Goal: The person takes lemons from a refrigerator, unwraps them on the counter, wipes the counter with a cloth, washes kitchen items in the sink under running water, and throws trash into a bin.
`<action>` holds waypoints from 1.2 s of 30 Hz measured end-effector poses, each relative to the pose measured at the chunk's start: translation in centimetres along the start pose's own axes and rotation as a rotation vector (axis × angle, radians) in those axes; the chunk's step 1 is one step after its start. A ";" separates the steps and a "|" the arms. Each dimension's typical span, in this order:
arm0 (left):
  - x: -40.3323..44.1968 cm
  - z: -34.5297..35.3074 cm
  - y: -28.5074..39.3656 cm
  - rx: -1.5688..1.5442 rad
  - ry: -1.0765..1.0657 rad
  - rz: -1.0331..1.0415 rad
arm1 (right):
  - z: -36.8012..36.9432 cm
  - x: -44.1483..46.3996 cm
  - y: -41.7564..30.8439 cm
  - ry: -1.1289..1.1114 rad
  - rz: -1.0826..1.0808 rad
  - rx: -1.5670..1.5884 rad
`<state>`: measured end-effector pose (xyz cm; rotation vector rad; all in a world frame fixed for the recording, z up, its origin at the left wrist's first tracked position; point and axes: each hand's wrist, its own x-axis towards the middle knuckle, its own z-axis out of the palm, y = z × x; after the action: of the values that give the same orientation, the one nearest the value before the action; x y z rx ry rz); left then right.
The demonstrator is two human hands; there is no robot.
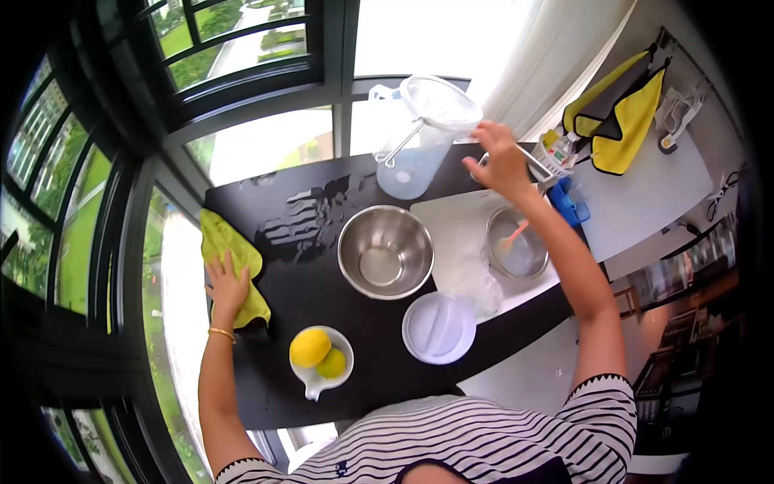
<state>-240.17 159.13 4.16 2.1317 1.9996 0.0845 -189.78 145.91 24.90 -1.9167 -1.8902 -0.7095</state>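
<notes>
My left hand [228,284] lies with fingers spread on a yellow-green cloth [219,231] at the table's left edge. My right hand [506,165] reaches to the back, thumb apart from the fingers. Its fingertips are at the rim of a round mesh strainer [442,101]; I cannot tell whether they touch it. The strainer sits tilted over a clear pitcher [413,161], its wire handle slanting down to the left. In front of the pitcher stands a steel bowl [385,252].
A white spouted dish [314,383] holds yellow lemons [310,348]. Near it is a white round container [439,328]. At right, a smaller metal bowl [516,262] with an orange-handled utensil [513,234] rests on a white board [451,218]. Water wets the dark table [278,290]; windows border it.
</notes>
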 end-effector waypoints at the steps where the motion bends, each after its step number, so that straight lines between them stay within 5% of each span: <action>1: 1.7 1.8 -0.3 0.017 0.094 0.081 | 0.7 0.4 -1.3 0.023 -0.070 -0.029; 6: 7.2 3.5 4.1 0.065 0.293 0.356 | 3.7 3.6 -3.0 -0.041 -0.120 -0.064; 14: 8.9 5.3 18.4 0.026 0.096 0.749 | 5.3 5.8 -1.2 -0.317 -0.130 0.086; 21: 10.1 6.3 27.1 -0.018 -0.009 1.026 | 2.1 6.7 0.4 -0.213 -0.217 0.028; 32: 9.8 9.0 37.2 -0.217 -0.237 1.902 | -7.5 9.1 1.9 -0.083 -0.177 -0.152; 34: 9.3 8.6 36.9 -0.356 -0.109 1.933 | -7.7 8.9 1.8 -0.050 -0.119 -0.112; 36: 9.2 7.3 35.5 -0.441 -0.048 1.709 | -7.7 8.6 2.1 -0.053 -0.088 -0.056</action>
<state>-203.37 165.54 3.02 2.6484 -0.3293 0.6019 -188.60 148.45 36.32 -1.9134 -2.0180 -0.7523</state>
